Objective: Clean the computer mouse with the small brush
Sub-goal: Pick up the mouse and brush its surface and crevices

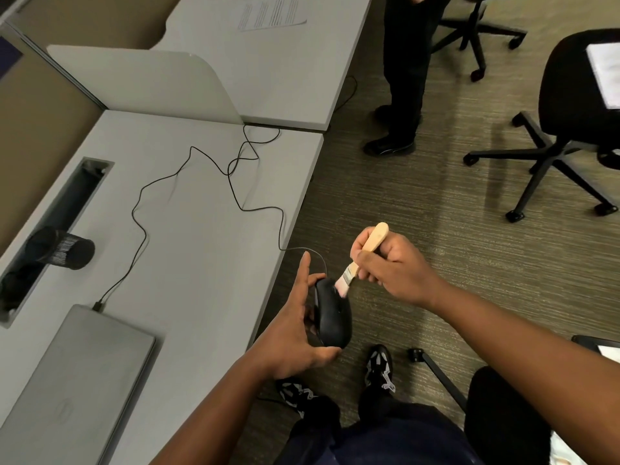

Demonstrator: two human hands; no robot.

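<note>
The left hand [295, 333] holds the mouse [332, 315] off the tabletop [188, 229], out past its edge and over the carpet; thumb under the near end, fingers behind the far side, forefinger sticking up free. The right hand [385, 263] is wrapped round the wooden handle of the brush [360, 260], handle tipped toward 1 o'clock, pale bristles touching the mouse's front end at about 12 o'clock on its body. The cable [231, 182] runs from that end back over the tabletop in loose loops.

The brushing looks under way at the button end. To do it well, I would keep strokes short and light, sweeping away from the body so dust drops to the floor, work the bristle tips into the seams and round the wheel, then turn the mouse in the left hand to reach the sides and underside. The cable needs slack so it does not tug.

A closed laptop [80, 374] lies at 8 o'clock; its lid mark is too faint to read. The printed sheet [271, 11] at 12 o'clock is illegible.
</note>
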